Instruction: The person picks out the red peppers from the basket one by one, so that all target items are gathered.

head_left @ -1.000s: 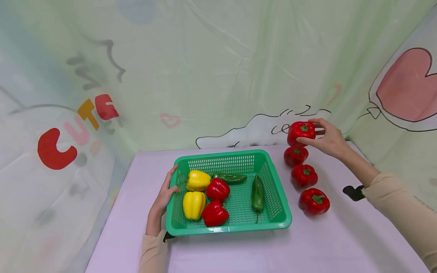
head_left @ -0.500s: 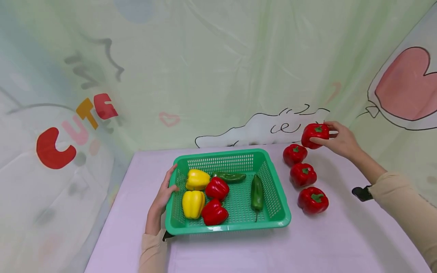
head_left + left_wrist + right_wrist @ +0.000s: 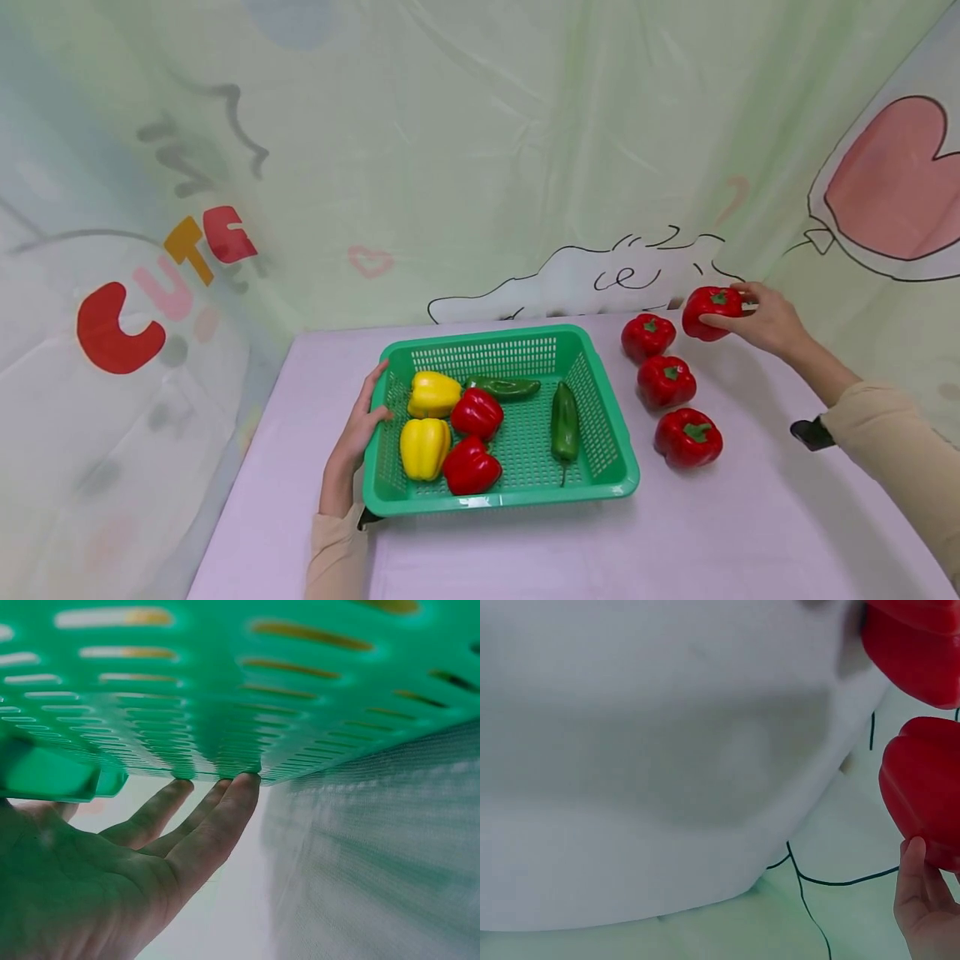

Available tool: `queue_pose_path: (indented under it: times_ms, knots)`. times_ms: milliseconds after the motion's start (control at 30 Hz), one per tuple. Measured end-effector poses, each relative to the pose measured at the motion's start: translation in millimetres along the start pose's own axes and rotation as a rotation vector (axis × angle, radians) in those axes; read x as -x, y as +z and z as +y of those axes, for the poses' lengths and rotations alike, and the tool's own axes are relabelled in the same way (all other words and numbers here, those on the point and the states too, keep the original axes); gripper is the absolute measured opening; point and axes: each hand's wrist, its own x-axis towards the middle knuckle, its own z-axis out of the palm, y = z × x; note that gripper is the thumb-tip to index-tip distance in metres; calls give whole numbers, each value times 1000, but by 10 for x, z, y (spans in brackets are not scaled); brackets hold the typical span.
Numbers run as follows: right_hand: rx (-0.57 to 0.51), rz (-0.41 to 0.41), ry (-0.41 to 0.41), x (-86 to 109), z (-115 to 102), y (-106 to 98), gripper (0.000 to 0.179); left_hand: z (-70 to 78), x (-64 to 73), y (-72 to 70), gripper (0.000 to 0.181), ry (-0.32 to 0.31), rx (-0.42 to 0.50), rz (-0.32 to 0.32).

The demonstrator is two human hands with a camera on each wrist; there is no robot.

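Observation:
My left hand [image 3: 360, 429] holds the green plastic basket [image 3: 498, 502] by its left side, thumb over the rim. In the left wrist view, the fingers [image 3: 214, 829] press against the slotted wall from outside. Inside the basket lie two yellow bell peppers [image 3: 425, 450], two red ones [image 3: 472, 467] and two long green peppers [image 3: 566, 423]. At the table's back right, my right hand [image 3: 772, 321] grips a red bell pepper [image 3: 705, 313] between thumb and fingers. The right wrist view shows this held bell pepper [image 3: 926, 791] raised, with the thumb on its side.
Three red bell peppers, at the back [image 3: 648, 337], middle [image 3: 666, 382] and front [image 3: 688, 437], stand in a row right of the basket. The purple-white table [image 3: 525, 554] meets a printed curtain [image 3: 450, 167] behind and at both sides.
My right hand has carried the red bell pepper rightward and lower, from over the back of the row to beside it. The left hand and basket have stayed in place.

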Motion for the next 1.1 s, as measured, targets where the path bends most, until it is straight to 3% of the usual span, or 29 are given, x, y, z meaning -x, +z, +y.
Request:
queue_pose_path:
  times_ms: [633,1100]
  knots:
    - [38,-161,20,-92,309,193,94,13,-10,4,85,-3,23,-1]
    - [38,-215,15,-57,331,262,90,12,-2,4,84,6,6,-5]
